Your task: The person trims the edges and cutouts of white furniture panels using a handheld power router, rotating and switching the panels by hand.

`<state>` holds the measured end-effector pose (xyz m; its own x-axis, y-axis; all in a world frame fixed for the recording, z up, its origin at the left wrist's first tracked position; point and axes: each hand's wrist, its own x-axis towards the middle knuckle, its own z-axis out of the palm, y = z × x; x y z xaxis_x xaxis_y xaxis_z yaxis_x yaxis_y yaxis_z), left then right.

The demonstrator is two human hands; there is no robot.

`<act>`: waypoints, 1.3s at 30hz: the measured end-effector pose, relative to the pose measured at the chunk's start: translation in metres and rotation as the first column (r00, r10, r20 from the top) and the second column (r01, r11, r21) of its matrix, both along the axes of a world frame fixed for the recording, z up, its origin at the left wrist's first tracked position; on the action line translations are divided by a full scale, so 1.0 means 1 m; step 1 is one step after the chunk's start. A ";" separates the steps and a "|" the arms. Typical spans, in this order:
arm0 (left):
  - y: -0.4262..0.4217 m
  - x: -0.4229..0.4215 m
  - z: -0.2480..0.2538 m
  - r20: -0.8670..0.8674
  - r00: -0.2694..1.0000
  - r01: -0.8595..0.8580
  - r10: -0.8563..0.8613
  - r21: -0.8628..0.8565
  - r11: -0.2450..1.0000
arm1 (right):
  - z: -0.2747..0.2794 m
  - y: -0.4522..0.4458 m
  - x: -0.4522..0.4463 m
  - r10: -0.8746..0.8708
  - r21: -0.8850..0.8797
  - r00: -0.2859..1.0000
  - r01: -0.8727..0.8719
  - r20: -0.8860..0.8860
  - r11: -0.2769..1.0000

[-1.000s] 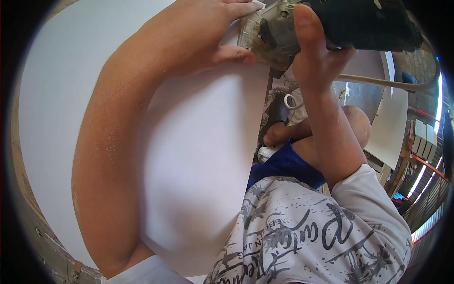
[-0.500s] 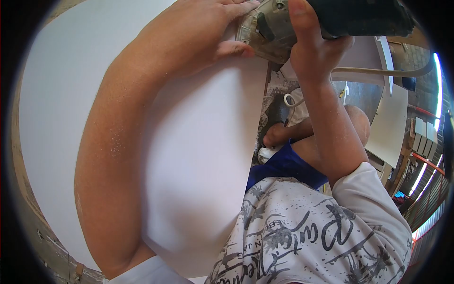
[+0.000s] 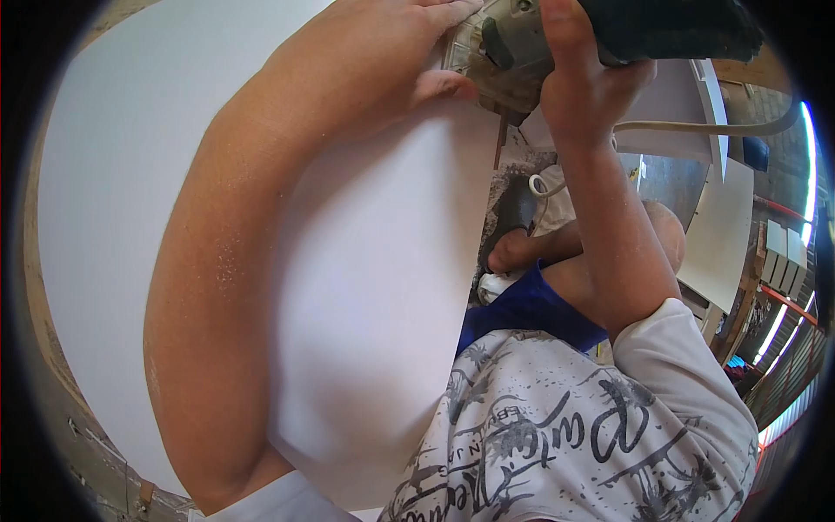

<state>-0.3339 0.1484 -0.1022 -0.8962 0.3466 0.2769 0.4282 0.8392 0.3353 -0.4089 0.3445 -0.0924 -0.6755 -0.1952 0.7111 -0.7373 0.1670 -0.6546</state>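
At the top of the head view, my right hand [image 3: 591,78] is wrapped round the dark green body of a corded power saw [image 3: 509,61], its thumb laid over the housing. The saw's dusty metal and clear front part rests at the edge of a large white board [image 3: 374,261]. My left hand [image 3: 417,48] lies on the board against the saw's left side, thumb and fingers spread and stretched towards it. Some of its fingertips run out of the picture at the top. The blade cannot be seen.
A pale power cord [image 3: 696,128] runs right from behind my right wrist. My bent leg [image 3: 544,248] and foot are beside the board's right edge. More white panels [image 3: 718,235] stand at the right, with stacked pale pieces [image 3: 784,257] beyond them.
The whole view has shifted slightly, so board, arms and saw all appear a little further right. Both hands keep their places at the saw.
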 end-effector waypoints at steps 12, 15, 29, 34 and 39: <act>-0.002 -0.007 0.008 -0.098 0.994 -0.031 0.039 0.082 0.996 | 0.010 -0.012 -0.015 0.031 -0.046 0.997 -0.028 0.067 0.999; 0.000 -0.005 0.010 -0.078 0.995 -0.047 0.058 0.137 0.989 | 0.008 -0.014 -0.017 0.038 -0.099 0.998 -0.032 0.059 0.995; 0.011 -0.001 0.021 0.026 0.987 -0.161 0.160 0.241 0.957 | 0.000 -0.012 -0.032 0.025 -0.060 0.999 -0.023 0.034 0.998; 0.014 -0.001 0.026 0.063 0.982 -0.189 0.179 0.264 0.946 | 0.003 -0.016 -0.032 0.043 -0.084 0.998 -0.039 0.039 0.996; 0.015 -0.006 0.019 0.008 0.977 -0.209 0.213 0.233 0.950 | 0.000 -0.018 -0.037 0.082 -0.115 0.996 -0.078 0.033 0.990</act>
<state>-0.3398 0.1635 -0.0833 -0.9365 0.0750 0.3425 0.2571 0.8111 0.5253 -0.4458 0.3268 -0.0922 -0.6873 -0.1694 0.7063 -0.7201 0.0318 -0.6931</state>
